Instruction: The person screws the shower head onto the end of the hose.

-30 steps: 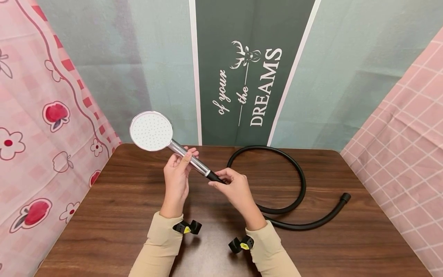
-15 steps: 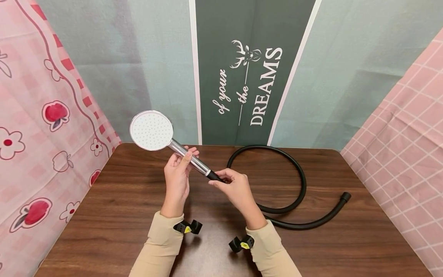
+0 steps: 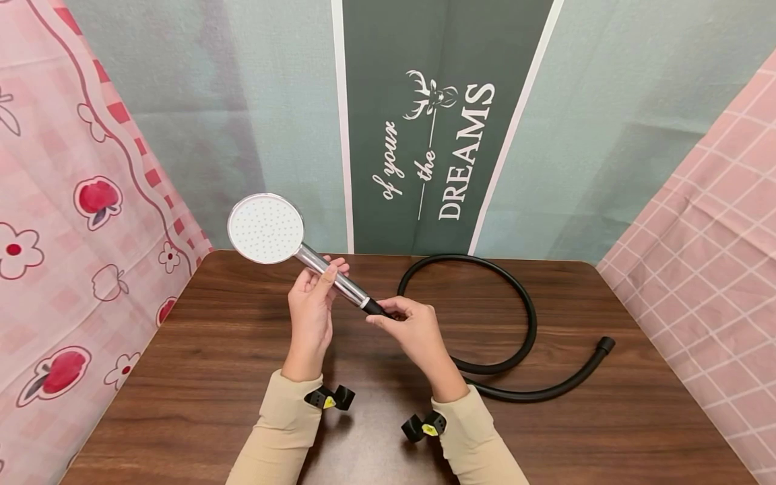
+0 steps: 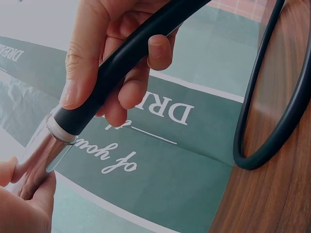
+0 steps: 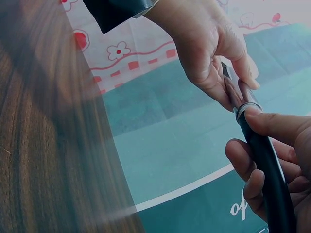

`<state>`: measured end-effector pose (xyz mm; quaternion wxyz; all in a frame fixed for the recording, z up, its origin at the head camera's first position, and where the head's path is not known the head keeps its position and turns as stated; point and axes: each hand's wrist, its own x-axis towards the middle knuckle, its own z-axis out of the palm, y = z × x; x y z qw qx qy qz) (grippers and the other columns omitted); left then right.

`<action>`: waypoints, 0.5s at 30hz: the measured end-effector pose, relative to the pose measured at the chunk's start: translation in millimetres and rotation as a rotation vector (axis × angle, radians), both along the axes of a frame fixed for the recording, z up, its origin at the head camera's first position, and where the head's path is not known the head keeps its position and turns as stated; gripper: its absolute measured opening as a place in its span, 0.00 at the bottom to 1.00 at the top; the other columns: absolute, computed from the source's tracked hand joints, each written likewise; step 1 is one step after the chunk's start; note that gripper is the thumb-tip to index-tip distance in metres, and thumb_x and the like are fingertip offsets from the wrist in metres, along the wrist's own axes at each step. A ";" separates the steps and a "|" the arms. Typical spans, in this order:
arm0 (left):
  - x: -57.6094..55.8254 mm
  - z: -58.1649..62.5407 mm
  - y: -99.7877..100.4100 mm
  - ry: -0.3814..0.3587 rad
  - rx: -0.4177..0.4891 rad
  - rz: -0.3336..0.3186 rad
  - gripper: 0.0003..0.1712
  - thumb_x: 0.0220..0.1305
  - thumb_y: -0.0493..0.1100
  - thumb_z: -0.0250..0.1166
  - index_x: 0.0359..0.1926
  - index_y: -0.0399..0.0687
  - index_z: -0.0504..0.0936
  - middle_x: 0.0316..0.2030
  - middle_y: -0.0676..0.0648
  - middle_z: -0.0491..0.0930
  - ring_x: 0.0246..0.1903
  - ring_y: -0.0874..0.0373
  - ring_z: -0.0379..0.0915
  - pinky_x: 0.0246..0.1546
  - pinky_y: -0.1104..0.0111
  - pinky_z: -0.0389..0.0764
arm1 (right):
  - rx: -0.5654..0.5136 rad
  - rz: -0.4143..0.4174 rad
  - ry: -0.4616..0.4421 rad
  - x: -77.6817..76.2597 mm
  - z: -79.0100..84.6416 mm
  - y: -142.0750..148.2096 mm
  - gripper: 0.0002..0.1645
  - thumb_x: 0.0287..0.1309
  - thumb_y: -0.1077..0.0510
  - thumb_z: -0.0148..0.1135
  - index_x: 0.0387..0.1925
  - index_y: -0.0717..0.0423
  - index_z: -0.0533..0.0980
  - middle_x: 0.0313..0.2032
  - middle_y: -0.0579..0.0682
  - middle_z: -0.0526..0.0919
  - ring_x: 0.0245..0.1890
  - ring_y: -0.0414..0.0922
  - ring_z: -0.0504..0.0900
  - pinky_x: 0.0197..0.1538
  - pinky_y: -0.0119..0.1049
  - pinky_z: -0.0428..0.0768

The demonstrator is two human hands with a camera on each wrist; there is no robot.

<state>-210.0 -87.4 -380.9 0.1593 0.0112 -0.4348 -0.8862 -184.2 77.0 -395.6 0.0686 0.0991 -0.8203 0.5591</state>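
A chrome hand shower (image 3: pixel 265 229) with a round white nozzle face is held tilted above the table, its head up at the left. My left hand (image 3: pixel 310 306) grips its chrome handle (image 3: pixel 345 286) between thumb and fingers. At the handle's lower end, my right hand (image 3: pixel 415 330) pinches the black end of the shower hose (image 4: pixel 80 114), thumb on one side and fingers curled round the other. The hose end sits against the white ring (image 4: pixel 59 130) of the handle, in line with it. Beyond my right hand the black hose (image 3: pixel 530 316) loops over the table.
The hose's free end (image 3: pixel 605 345) lies at the right of the brown wooden table (image 3: pixel 200 377). A green cloth with lettering (image 3: pixel 442 135) hangs behind, and pink patterned cloths (image 3: pixel 91 269) stand at both sides.
Both hands and the hand shower stay almost in place. My right hand's fingers shift very slightly at the hose end.
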 end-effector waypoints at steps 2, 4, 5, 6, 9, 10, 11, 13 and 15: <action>0.0 0.0 0.0 -0.001 0.000 0.001 0.08 0.69 0.30 0.59 0.48 0.36 0.74 0.36 0.49 0.87 0.37 0.61 0.86 0.48 0.69 0.86 | -0.002 0.002 -0.002 -0.1 -0.1 0.0 0.14 0.47 0.57 0.79 0.37 0.55 0.86 0.32 0.51 0.90 0.28 0.39 0.81 0.29 0.27 0.78; 0.0 -0.1 0.1 0.000 0.001 0.002 0.08 0.69 0.30 0.59 0.48 0.36 0.74 0.36 0.49 0.87 0.37 0.60 0.86 0.48 0.69 0.86 | -0.005 0.005 -0.007 -0.3 -0.1 -0.1 0.13 0.47 0.57 0.79 0.37 0.55 0.86 0.32 0.51 0.90 0.28 0.39 0.81 0.29 0.27 0.78; -0.1 -0.1 0.1 0.000 0.002 0.003 0.08 0.69 0.30 0.59 0.48 0.36 0.74 0.36 0.48 0.87 0.37 0.60 0.86 0.48 0.69 0.86 | -0.006 0.006 -0.010 -0.4 -0.1 -0.1 0.13 0.47 0.57 0.79 0.37 0.54 0.86 0.32 0.51 0.90 0.28 0.39 0.81 0.29 0.28 0.78; -0.1 -0.1 0.1 0.001 0.003 0.003 0.08 0.68 0.30 0.59 0.48 0.36 0.74 0.37 0.47 0.87 0.37 0.60 0.86 0.48 0.69 0.86 | -0.007 0.007 -0.014 -0.3 0.1 -0.1 0.13 0.47 0.57 0.79 0.37 0.54 0.86 0.32 0.51 0.90 0.28 0.39 0.81 0.29 0.28 0.78; 0.0 -0.4 0.4 0.003 0.008 0.004 0.08 0.68 0.30 0.60 0.48 0.36 0.74 0.38 0.45 0.87 0.37 0.60 0.86 0.48 0.68 0.86 | -0.009 0.008 -0.027 -0.1 0.2 0.2 0.13 0.47 0.56 0.79 0.37 0.54 0.87 0.33 0.50 0.90 0.28 0.39 0.81 0.28 0.28 0.78; -0.1 -0.5 0.5 0.004 0.010 0.004 0.08 0.68 0.30 0.60 0.47 0.36 0.74 0.38 0.44 0.87 0.37 0.60 0.86 0.48 0.68 0.86 | -0.009 0.009 -0.029 -0.1 0.0 0.3 0.13 0.47 0.56 0.78 0.37 0.54 0.87 0.32 0.50 0.90 0.28 0.39 0.81 0.28 0.28 0.78; -0.1 -0.6 0.5 0.003 0.011 0.005 0.08 0.68 0.30 0.60 0.47 0.36 0.74 0.38 0.44 0.87 0.37 0.60 0.86 0.48 0.68 0.86 | -0.009 0.009 -0.031 -0.2 -0.3 0.4 0.13 0.48 0.56 0.78 0.37 0.54 0.87 0.32 0.50 0.90 0.28 0.39 0.80 0.28 0.28 0.78; -0.1 -0.7 0.5 0.002 0.012 0.004 0.08 0.68 0.30 0.60 0.47 0.36 0.74 0.38 0.44 0.87 0.37 0.60 0.86 0.48 0.68 0.86 | -0.008 0.008 -0.033 -0.4 -0.8 0.5 0.13 0.48 0.56 0.78 0.37 0.54 0.87 0.32 0.50 0.90 0.27 0.39 0.80 0.28 0.28 0.78; -0.2 -0.7 0.4 0.002 0.010 0.004 0.08 0.68 0.30 0.60 0.47 0.36 0.74 0.38 0.45 0.87 0.37 0.60 0.86 0.49 0.68 0.86 | -0.009 0.009 -0.034 -0.6 -1.3 0.6 0.13 0.48 0.56 0.78 0.37 0.54 0.87 0.32 0.51 0.89 0.27 0.39 0.80 0.27 0.28 0.77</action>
